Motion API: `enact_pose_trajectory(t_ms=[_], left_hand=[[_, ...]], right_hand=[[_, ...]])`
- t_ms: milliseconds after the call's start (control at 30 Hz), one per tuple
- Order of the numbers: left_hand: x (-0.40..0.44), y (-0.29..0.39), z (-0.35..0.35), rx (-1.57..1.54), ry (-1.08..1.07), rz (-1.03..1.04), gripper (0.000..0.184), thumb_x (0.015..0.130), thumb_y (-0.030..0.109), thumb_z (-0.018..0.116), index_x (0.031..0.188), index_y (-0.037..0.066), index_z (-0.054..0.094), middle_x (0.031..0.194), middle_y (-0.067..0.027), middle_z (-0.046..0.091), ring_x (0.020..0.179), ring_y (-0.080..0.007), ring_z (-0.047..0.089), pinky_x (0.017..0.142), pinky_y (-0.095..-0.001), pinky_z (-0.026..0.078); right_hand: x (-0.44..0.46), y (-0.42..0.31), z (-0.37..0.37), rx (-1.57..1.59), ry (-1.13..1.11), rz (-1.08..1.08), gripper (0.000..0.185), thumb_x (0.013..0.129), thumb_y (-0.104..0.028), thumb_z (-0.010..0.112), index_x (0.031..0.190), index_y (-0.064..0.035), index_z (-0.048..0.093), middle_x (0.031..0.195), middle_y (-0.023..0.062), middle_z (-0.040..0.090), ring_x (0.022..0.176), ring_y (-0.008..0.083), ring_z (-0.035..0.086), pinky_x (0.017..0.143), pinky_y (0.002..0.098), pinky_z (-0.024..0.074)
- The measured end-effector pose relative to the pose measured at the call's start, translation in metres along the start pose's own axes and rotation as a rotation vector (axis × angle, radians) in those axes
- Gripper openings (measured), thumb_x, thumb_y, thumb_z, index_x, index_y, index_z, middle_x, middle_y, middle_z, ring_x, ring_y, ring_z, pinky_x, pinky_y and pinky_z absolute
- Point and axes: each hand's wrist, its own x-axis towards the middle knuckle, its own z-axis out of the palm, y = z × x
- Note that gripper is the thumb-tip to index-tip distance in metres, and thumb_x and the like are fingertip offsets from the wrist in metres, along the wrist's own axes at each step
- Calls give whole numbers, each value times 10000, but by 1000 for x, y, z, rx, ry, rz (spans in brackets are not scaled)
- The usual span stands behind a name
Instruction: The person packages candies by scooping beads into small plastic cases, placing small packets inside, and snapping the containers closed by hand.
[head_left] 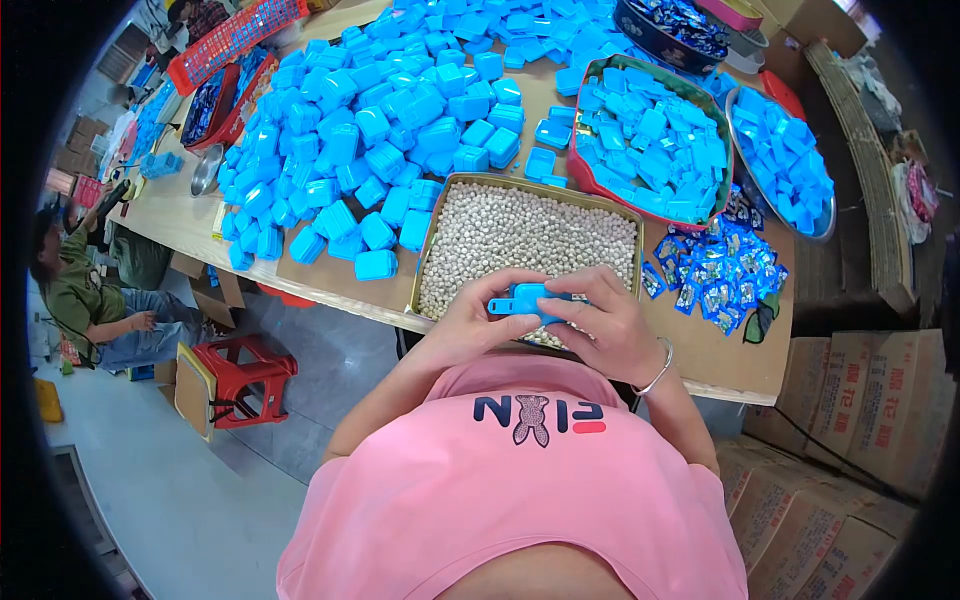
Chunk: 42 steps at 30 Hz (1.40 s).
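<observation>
My left hand (487, 318) and my right hand (598, 318) meet above the near edge of a rectangular tin (640, 232) filled with small pale round beads (530, 225). Between them is a small blue plastic piece (528, 297) with a flat tab that has a slot, pointing left. The left fingers and thumb pinch it by the tab side. On its other side, the right thumb and fingers close around it. A silver bangle circles the right wrist. Part of the blue piece is hidden behind the right fingers.
Blue plastic boxes (340, 145) heap up on the left and back. A red-rimmed tin (655, 130) and a metal bowl (785, 170) hold flat blue pieces. Blue sachets (715, 275) lie at right. Cartons (850, 400) stand right; a red stool (245, 375) and seated person (95, 300) are left.
</observation>
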Motion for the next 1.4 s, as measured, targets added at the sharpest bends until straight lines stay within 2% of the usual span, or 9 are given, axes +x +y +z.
enact_pose_trajectory(t_ms=[133, 300, 433, 633, 767, 967, 1100, 1267, 1400], left_hand=[[-1, 7, 1, -34, -5, -43, 391, 800, 40, 668, 1184, 45, 593, 966, -36, 618, 799, -101, 538, 701, -218, 460], [-3, 17, -4, -89, -6, -109, 419, 777, 17, 678, 1187, 49, 598, 1017, -43, 628, 837, -112, 547, 733, -227, 467], [0, 15, -4, -86, -35, -19, 469, 739, -8, 691, 1195, 43, 595, 1167, -72, 613, 936, -149, 570, 800, -253, 466], [-2, 15, 0, -93, -4, -21, 436, 757, -1, 683, 1183, 51, 606, 1177, -66, 600, 923, -143, 559, 796, -257, 467], [-3, 14, -4, -75, -31, 22, 430, 752, 3, 687, 1174, 47, 613, 1200, -85, 584, 947, -161, 562, 811, -274, 468], [-3, 8, 2, 93, 15, 166, 498, 740, -3, 695, 1221, 46, 575, 1201, -97, 568, 980, -174, 561, 832, -286, 464], [-5, 6, 14, -177, 117, 143, 582, 730, -9, 703, 1280, 52, 521, 1183, -92, 554, 1001, -167, 554, 836, -277, 455], [-15, 12, 2, -11, 66, 13, 644, 724, -21, 704, 1322, 57, 478, 1201, -90, 540, 1019, -159, 547, 847, -270, 445], [-16, 6, 2, -6, 71, 126, 640, 720, -24, 706, 1316, 56, 487, 1215, -94, 540, 1015, -144, 548, 848, -263, 443]], right_hand=[[-2, 2, 0, -22, -22, -36, 360, 687, -38, 731, 1033, -95, 650, 1079, 49, 595, 905, 222, 558, 788, 316, 474], [0, -9, 1, 224, 49, 229, 378, 734, -28, 722, 1100, -67, 636, 1130, 82, 565, 949, 210, 542, 794, 310, 460], [-9, -2, 9, 631, 74, 506, 383, 786, -47, 693, 1156, -35, 593, 1146, 93, 533, 987, 197, 527, 814, 299, 447], [-10, -3, 10, 587, 63, 535, 375, 813, -89, 689, 1163, -11, 578, 1123, 86, 543, 991, 181, 526, 832, 281, 436], [-10, -3, 13, 898, 86, 702, 419, 799, -63, 683, 1197, -16, 557, 1116, 78, 551, 995, 182, 535, 862, 275, 430], [-8, -6, 19, 747, 90, 692, 480, 760, -1, 681, 1219, -14, 542, 1099, 71, 561, 996, 183, 543, 888, 289, 437], [-6, -12, 17, 699, 151, 591, 559, 717, 52, 674, 1251, -12, 521, 1142, 84, 538, 1030, 194, 531, 923, 314, 433], [-7, -8, 21, 708, 109, 421, 605, 698, 33, 710, 1268, -11, 513, 1187, 101, 506, 1050, 204, 514, 942, 327, 424], [-7, -5, 16, 673, 94, 400, 599, 677, -7, 732, 1246, -37, 546, 1157, 102, 543, 1016, 217, 541, 896, 323, 442]])
